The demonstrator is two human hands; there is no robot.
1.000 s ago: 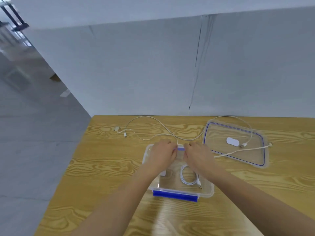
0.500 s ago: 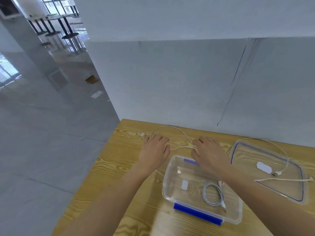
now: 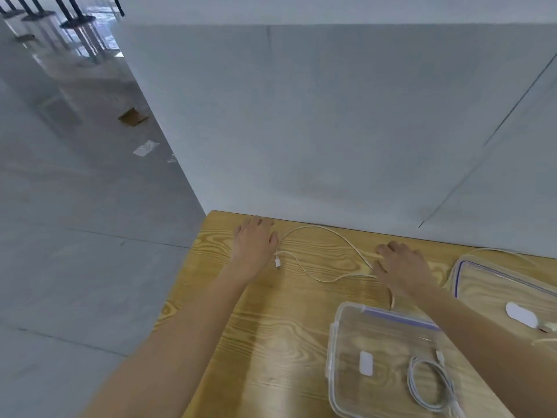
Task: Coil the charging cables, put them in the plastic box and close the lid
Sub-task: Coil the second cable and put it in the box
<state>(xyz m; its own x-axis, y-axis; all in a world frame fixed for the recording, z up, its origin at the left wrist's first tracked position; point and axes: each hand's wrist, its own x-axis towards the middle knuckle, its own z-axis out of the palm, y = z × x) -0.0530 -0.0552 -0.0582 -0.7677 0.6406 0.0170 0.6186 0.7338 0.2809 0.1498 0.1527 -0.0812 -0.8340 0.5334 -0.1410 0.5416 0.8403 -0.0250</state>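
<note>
- Nearest you, the plastic box (image 3: pixel 346 342) stands open, one coiled cable (image 3: pixel 429 384) inside; its lid (image 3: pixel 461 267) lies right of your right fingers.
- Your right hand (image 3: pixel 402 268) lies flat, fingers spread over the loose cable (image 3: pixel 319 229); grasp: cannot tell.
- Your left hand (image 3: pixel 256 241) rests released, the cable's plug (image 3: pixel 277 263) just beside its thumb.

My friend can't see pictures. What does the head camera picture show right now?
Two bare hands, left and right, reach for a loose white cable on a wooden table. Nearer sits a clear plastic box holding a coiled cable.
</note>
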